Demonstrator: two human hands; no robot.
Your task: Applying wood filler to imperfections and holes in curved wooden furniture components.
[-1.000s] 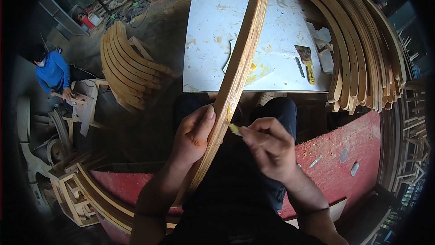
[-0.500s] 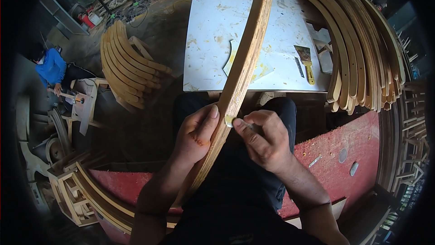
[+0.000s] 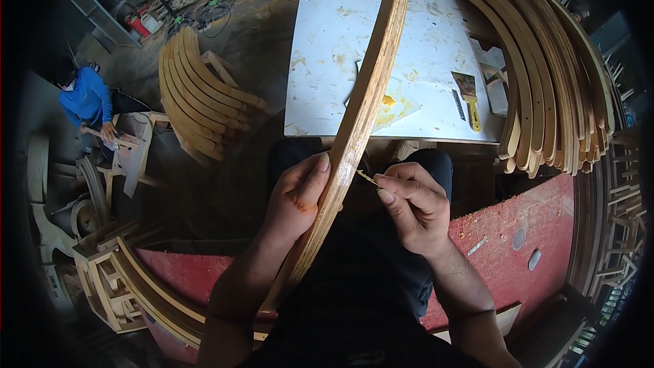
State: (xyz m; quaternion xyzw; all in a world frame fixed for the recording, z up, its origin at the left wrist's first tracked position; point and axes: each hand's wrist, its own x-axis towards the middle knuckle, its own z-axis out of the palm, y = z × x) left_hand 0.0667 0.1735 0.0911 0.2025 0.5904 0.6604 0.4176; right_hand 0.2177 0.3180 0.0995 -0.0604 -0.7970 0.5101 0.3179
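Note:
A long, curved wooden piece (image 3: 358,113) slants up from my lap over the white worktable. My left hand (image 3: 296,198) is closed around its lower half, thumb on the near face. Just right of the wood, my right hand (image 3: 419,210) pinches a small thin scraper (image 3: 367,177) with yellowish putty on its tip. The scraper is slightly apart from the wood's edge, where a pale, wet-looking patch shows. Behind the wood, a thin mixing sheet (image 3: 403,110) with a dab of yellow putty (image 3: 388,100) lies on the table, partly hidden.
On the white table (image 3: 327,27) lie a putty knife (image 3: 471,106) and a dark narrow strip (image 3: 459,105). Curved wooden pieces (image 3: 538,75) are stacked at right, others (image 3: 194,96) at left. A red board (image 3: 511,245) lies beside me. A person in blue (image 3: 88,96) works far left.
My right hand has drawn back to the right, taking the scraper off the wood's edge. My left hand keeps its grip. The whole view has shifted slightly.

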